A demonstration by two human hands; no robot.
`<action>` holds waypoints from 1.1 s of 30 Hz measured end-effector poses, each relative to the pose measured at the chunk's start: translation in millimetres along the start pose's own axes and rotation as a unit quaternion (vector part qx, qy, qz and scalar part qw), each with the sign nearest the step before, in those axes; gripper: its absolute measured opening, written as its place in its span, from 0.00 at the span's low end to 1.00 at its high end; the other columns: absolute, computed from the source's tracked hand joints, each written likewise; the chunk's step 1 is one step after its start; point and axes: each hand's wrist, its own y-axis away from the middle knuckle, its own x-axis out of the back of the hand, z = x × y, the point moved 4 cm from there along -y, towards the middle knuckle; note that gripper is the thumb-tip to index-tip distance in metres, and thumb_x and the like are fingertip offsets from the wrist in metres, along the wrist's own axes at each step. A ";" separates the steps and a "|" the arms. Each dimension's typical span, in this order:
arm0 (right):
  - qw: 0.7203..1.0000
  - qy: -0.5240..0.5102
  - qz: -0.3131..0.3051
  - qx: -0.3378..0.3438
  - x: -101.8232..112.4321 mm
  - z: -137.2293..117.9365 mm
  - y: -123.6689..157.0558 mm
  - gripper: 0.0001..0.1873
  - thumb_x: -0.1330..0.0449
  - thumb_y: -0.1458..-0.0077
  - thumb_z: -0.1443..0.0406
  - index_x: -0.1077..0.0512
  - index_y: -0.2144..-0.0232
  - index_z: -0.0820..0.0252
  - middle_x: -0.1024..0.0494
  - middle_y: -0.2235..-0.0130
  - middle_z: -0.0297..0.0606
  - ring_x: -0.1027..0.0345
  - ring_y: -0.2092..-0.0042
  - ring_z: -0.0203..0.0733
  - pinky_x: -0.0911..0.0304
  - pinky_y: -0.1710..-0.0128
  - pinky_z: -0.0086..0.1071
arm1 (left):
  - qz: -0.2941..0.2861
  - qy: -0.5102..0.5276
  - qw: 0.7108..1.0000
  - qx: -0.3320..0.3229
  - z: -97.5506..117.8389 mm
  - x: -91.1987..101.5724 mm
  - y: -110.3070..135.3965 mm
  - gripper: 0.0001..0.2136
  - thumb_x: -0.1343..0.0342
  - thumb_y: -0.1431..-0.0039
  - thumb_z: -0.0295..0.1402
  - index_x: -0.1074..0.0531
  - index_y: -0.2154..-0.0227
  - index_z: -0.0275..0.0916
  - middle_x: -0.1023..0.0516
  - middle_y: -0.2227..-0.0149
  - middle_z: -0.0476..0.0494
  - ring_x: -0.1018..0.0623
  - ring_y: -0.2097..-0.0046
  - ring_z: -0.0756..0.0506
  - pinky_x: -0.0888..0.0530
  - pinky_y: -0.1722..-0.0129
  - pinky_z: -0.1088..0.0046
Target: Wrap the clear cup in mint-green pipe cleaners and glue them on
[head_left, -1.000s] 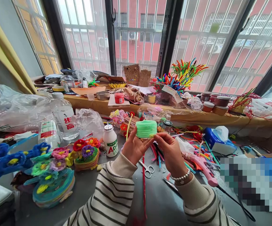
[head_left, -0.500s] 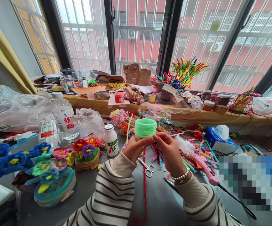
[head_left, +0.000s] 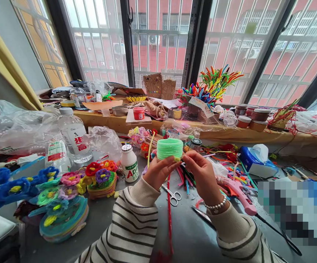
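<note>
A light green ring coiled from fuzzy pipe cleaner (head_left: 170, 148) is held up above the grey table (head_left: 186, 233). My left hand (head_left: 158, 171) grips its lower left side with closed fingers. My right hand (head_left: 201, 171) pinches the ring's lower right edge between thumb and forefinger. A long red pipe cleaner (head_left: 169, 215) lies on the table under my hands, and small scissors (head_left: 172, 195) lie just below the left hand.
Stacked pipe-cleaner flower coasters (head_left: 62, 212) sit at the left, beside a small white bottle (head_left: 129, 163) and a water bottle (head_left: 75, 137). A pink glue gun (head_left: 237, 193), loose pipe cleaners and a blue tissue pack (head_left: 253, 160) lie right. A cluttered wooden ledge (head_left: 229, 135) runs along the window.
The green ring and both hands have stayed almost in place. My right hand's fingers have shifted slightly along the ring's lower edge.
</note>
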 end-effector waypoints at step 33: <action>0.786 0.555 -0.265 -0.058 25.6 35.2 -13.4 0.07 0.45 0.47 0.65 0.30 0.68 0.64 0.27 0.63 0.38 0.33 0.61 0.38 0.39 0.58 0.40 | 0.057 0.021 0.997 -0.055 36.9 19.6 -3.7 0.16 0.40 0.58 0.34 0.29 0.63 0.38 0.22 0.63 0.45 0.25 0.57 0.43 0.28 0.58 0.71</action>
